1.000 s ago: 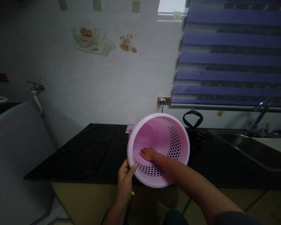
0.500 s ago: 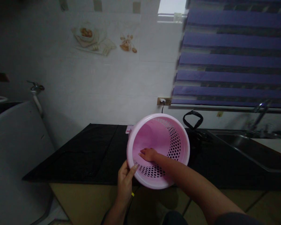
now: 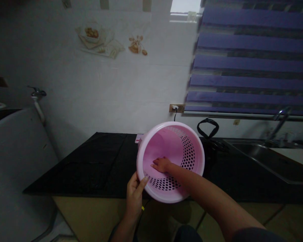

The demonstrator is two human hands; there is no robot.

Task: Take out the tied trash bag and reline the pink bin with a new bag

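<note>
Left hand (image 3: pixel 135 194) pinches the basket (image 3: pixel 173 153) at eight o'clock. Right hand (image 3: pixel 161 164) inside, loosely spread, seems empty. Probably steadying; next needs firm grip.

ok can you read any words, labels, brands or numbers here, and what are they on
None can be read.
Pink-and-white card or box by the pink perforated basket: reddish marks, too small and blurred to read.
Wall outlet: no legible lettering.

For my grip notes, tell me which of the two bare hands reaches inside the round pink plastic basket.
The right hand is inside the basket; the left hand grips its rim.
</note>
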